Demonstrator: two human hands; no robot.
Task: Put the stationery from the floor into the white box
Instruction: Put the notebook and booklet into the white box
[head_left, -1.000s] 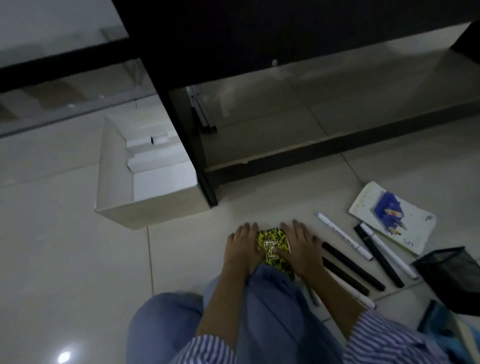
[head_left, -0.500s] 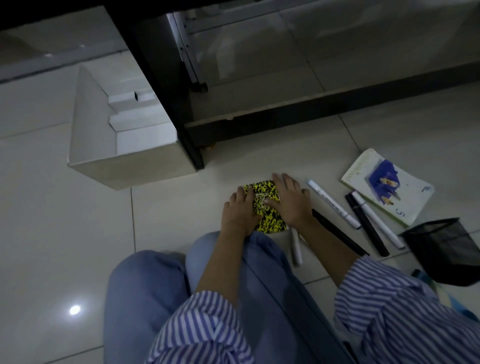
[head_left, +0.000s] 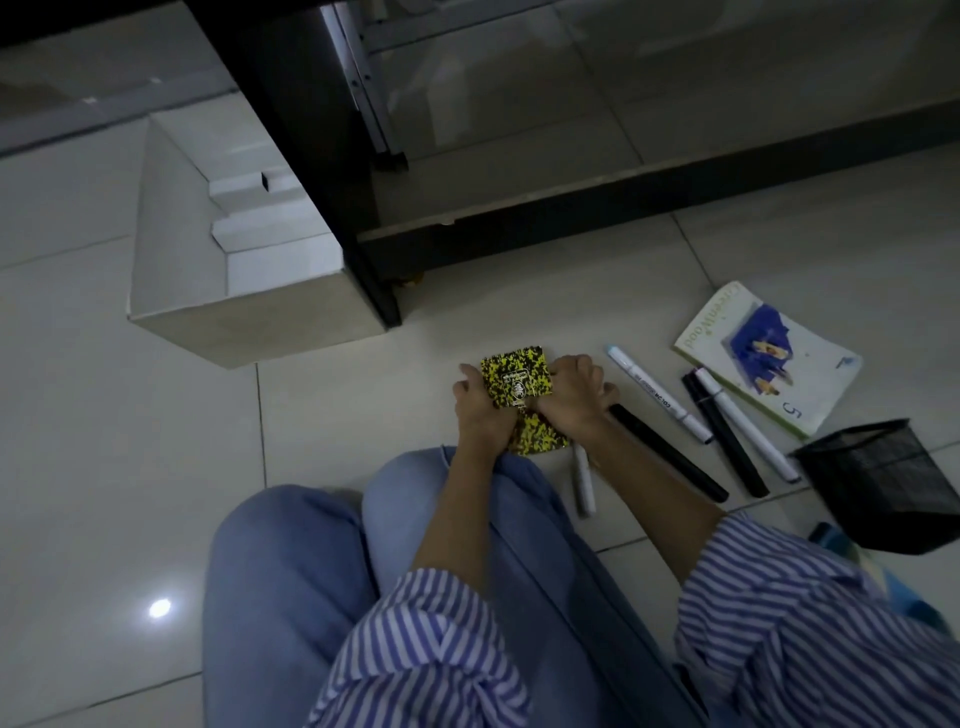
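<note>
Left hand (head_left: 480, 410) and right hand (head_left: 571, 397) both grasp yellow-black speckled notebook (head_left: 514, 387) by side edges, far edge tilted up off tiled floor (head_left: 130, 467). White box (head_left: 249, 322) sits open, well left.

Bare floor (head_left: 353, 415) lies open between the hands (head_left: 524, 402) and the white box (head_left: 249, 317), whose top is open. A dark desk leg (head_left: 332, 171) stands against the box's right wall, overhanging that side. To the right, markers (head_left: 654, 397), a workbook (head_left: 769, 358) and a black mesh holder (head_left: 883, 483) crowd the floor. The knees (head_left: 322, 561) block the near side.
</note>
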